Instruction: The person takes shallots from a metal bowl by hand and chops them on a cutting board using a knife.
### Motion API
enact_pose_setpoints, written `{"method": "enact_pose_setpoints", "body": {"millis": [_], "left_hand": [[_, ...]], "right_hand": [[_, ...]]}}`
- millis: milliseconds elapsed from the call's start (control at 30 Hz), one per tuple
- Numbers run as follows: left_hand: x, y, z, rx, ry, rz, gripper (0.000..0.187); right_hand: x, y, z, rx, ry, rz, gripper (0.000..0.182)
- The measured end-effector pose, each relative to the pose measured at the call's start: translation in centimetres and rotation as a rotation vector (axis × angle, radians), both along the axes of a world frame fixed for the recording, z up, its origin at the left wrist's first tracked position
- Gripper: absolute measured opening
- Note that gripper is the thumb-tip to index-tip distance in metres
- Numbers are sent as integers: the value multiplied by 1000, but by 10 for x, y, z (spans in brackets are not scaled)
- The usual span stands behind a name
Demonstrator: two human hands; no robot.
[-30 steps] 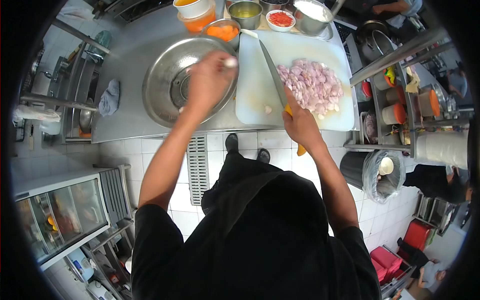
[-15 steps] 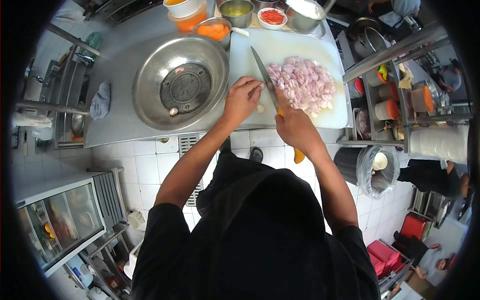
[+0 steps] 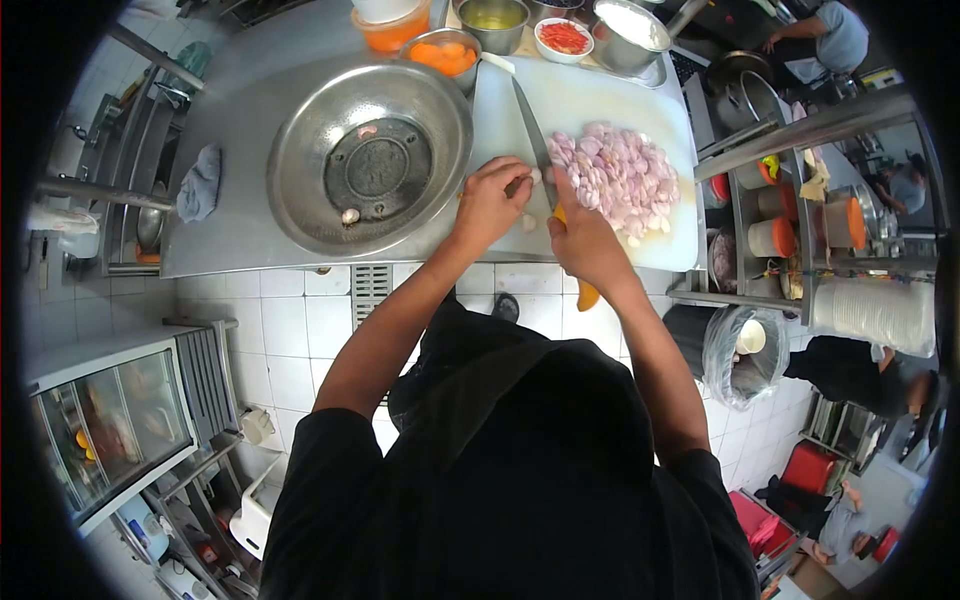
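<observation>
Steadying a small shallot piece (image 3: 535, 177) on the cutting board (image 3: 592, 84), the person's left hand (image 3: 492, 203) has its thumb and fingers pinching together around it, beside the blade. The right hand (image 3: 590, 240) closes around the yellow handle of the knife (image 3: 534, 123), with 1 finger reaching forward along the metal; the tip points away from the body. Whether the edge is already touching the piece cannot be told.

The sliced shallots (image 3: 620, 180) lie heaped on the right part of the board, close against the blade, and 1 loose pale piece (image 3: 529, 223) lies nearer the person, just below the left fingers. To the left, on the worktop (image 3: 235, 110), a wide steel bowl (image 3: 300, 180) holds 1 small bulb (image 3: 350, 216) near its closer side.

Careful work here calls for the left fingertips curled back, knuckles guiding the flat of the blade, since so small a piece leaves little to grip. A flat side set down would stop it rolling. Short, even strokes with the tip low suit thin slices, and a little more room between blade and heap would give the edge a cleaner landing.
</observation>
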State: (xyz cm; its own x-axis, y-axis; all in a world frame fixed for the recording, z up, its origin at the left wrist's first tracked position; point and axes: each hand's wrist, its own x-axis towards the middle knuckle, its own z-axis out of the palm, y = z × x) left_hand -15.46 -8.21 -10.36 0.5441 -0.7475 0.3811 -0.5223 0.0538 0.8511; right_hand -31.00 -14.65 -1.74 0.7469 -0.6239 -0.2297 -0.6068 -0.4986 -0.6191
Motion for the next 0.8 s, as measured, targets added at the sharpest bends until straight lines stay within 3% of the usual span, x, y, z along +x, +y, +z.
{"method": "enact_pose_setpoints", "body": {"millis": [133,300,333,567,667,800], "left_hand": [[2,1,1,25,-2,-15,18],[3,-1,-4,23,-57,-8,19],[3,0,-3,24,-49,-8,18],[4,0,-1,18,-55,-27,19],[3,0,0,20,-71,-6,19],[5,0,-3,11,-68,-19,21]], "right_hand": [[-8,10,40,62,91,-2,74],[13,14,-18,-105,-160,-30,72],[12,9,-13,-12,-39,-36,72],[-1,7,39,90,68,-5,75],[9,15,-4,-75,25,-30,76],[18,7,-23,-57,-73,-21,74]]}}
